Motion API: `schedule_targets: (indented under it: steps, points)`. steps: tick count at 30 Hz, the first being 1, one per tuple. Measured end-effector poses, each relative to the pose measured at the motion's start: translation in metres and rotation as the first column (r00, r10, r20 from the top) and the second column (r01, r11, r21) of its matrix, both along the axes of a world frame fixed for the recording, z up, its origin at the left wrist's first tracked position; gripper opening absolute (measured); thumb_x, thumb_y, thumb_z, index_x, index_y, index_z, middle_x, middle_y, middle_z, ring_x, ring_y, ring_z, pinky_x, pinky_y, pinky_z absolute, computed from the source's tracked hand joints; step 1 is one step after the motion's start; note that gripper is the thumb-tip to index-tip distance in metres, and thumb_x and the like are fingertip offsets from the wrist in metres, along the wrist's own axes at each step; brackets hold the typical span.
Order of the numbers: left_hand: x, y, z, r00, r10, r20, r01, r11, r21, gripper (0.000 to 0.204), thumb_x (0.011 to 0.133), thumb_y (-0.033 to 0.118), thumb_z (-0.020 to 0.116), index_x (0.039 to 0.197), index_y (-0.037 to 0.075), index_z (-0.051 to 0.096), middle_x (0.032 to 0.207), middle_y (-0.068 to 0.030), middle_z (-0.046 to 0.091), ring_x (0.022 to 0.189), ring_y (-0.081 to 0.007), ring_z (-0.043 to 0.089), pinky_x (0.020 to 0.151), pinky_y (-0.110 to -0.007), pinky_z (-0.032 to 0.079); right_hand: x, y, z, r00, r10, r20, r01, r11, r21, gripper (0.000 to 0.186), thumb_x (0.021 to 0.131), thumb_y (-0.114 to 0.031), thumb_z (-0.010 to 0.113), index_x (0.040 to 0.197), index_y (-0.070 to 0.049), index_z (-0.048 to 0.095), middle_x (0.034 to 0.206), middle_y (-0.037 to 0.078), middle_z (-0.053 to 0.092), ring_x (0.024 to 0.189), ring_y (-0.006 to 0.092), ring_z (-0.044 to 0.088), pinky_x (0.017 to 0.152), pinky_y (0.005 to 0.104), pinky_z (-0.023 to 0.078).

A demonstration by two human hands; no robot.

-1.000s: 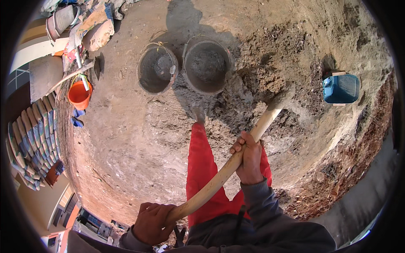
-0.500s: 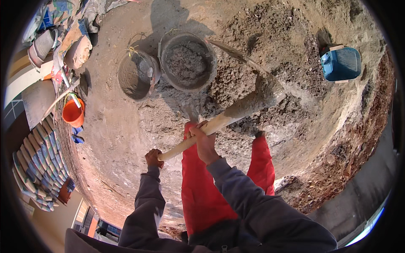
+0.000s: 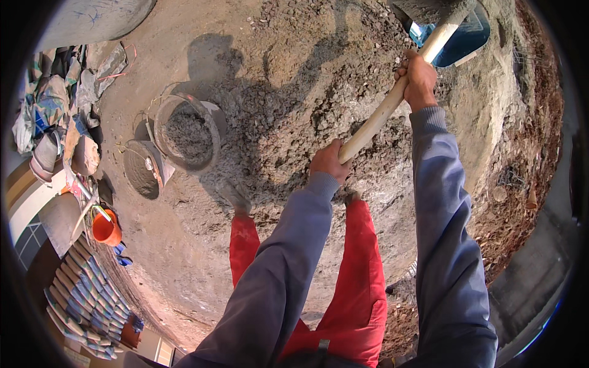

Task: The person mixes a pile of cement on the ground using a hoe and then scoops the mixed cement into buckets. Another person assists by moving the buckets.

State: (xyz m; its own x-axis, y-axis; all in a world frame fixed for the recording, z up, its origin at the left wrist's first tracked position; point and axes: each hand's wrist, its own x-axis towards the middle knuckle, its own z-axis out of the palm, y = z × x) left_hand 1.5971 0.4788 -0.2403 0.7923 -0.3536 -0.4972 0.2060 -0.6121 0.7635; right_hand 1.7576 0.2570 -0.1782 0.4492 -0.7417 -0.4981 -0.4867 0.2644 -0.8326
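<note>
Both hands grip the wooden handle (image 3: 383, 113) of a mud-smeared hoe, which slants up to the right. My left hand (image 3: 329, 161) is closed round the lower end of the handle. Farther up, my right hand (image 3: 419, 78) is wrapped round it, arm stretched out. The hoe's grey head is at the top right, over a blue cut-open plastic container (image 3: 469, 42), and hides part of it. Beneath the handle spreads dark, lumpy wet mud (image 3: 294, 116). A bucket (image 3: 215, 132) filled with grey mud stands left of it, beside a second mud-coated bucket (image 3: 142, 175).
An orange bucket (image 3: 105, 228) stands at the left near a shovel (image 3: 58, 218) and stacked sacks (image 3: 86, 294). Crumpled sacks (image 3: 58, 98) lie at the upper left. A rounded grey vessel (image 3: 98, 21) shows at the top left. A bank of earth (image 3: 540, 122) runs along the right.
Both hands have carried the hoe up and to the right, from the mud to over the blue container. My view has shifted, and the two mud buckets now appear farther left and lower.
</note>
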Motion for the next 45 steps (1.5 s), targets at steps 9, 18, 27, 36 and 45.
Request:
schedule_targets:
  steps: [9, 18, 27, 36, 45]
  points:
    - [-0.182, 0.036, -0.019, 0.865, 0.124, -0.486, -0.192, 0.977, -0.091, 0.032, 0.088, 0.007, 0.064, 0.118, 0.002, 0.053, 0.079, -0.0046, 0.057, 0.072, -0.0143, 0.057, 0.065, -0.030, 0.050, -0.125, 0.035, -0.186, 0.795, 0.324, -0.513, -0.398, 0.917, -0.038, 0.029, 0.080, -0.020, 0.059, 0.079, 0.008, 0.067, 0.068, 0.019, 0.066, 0.062, 0.0265, 0.070, 0.060, 0.0352, 0.057]
    - [-0.300, 0.117, 0.099, 0.900, 0.163, -0.404, 0.062, 0.870, 0.488, 0.026, 0.073, 0.022, 0.071, 0.090, 0.006, 0.058, 0.072, -0.0198, 0.066, 0.071, -0.0412, 0.066, 0.065, -0.050, 0.053, -0.288, 0.161, -0.086, 0.905, 0.187, -0.382, 0.036, 0.862, 0.506, 0.025, 0.076, -0.008, 0.067, 0.093, 0.003, 0.052, 0.061, 0.007, 0.056, 0.044, 0.0149, 0.053, 0.039, 0.0318, 0.044]
    - [-0.154, -0.031, 0.000, 0.992, 0.125, 0.007, -0.125, 0.992, 0.027, 0.023, 0.075, 0.013, 0.073, 0.091, 0.006, 0.058, 0.075, -0.0168, 0.064, 0.071, -0.0353, 0.066, 0.063, -0.041, 0.052, -0.122, -0.003, 0.012, 0.966, 0.257, -0.033, -0.248, 0.955, 0.165, 0.013, 0.079, -0.007, 0.063, 0.086, 0.001, 0.055, 0.060, 0.005, 0.058, 0.046, 0.0132, 0.055, 0.042, 0.0279, 0.045]
    - [0.182, -0.280, -0.087, 0.995, 0.015, -0.100, -0.028, 0.991, -0.127, 0.033, 0.077, 0.020, 0.063, 0.094, -0.008, 0.063, 0.087, -0.0266, 0.068, 0.087, -0.0357, 0.069, 0.075, -0.042, 0.055, 0.103, -0.165, -0.139, 0.697, 0.351, -0.625, -0.699, 0.527, -0.483, 0.046, 0.086, -0.023, 0.060, 0.115, 0.009, 0.045, 0.108, 0.029, 0.064, 0.099, 0.0360, 0.068, 0.080, 0.0413, 0.056]
    - [0.085, -0.208, -0.068, 0.953, 0.022, -0.302, -0.032, 0.999, -0.029, 0.036, 0.076, 0.016, 0.061, 0.101, -0.010, 0.063, 0.088, -0.0257, 0.069, 0.083, -0.0360, 0.070, 0.077, -0.042, 0.056, 0.006, -0.095, -0.129, 0.484, 0.393, -0.782, -0.800, 0.560, -0.214, 0.043, 0.086, -0.017, 0.057, 0.115, 0.010, 0.040, 0.110, 0.031, 0.061, 0.099, 0.0379, 0.067, 0.082, 0.0404, 0.057]
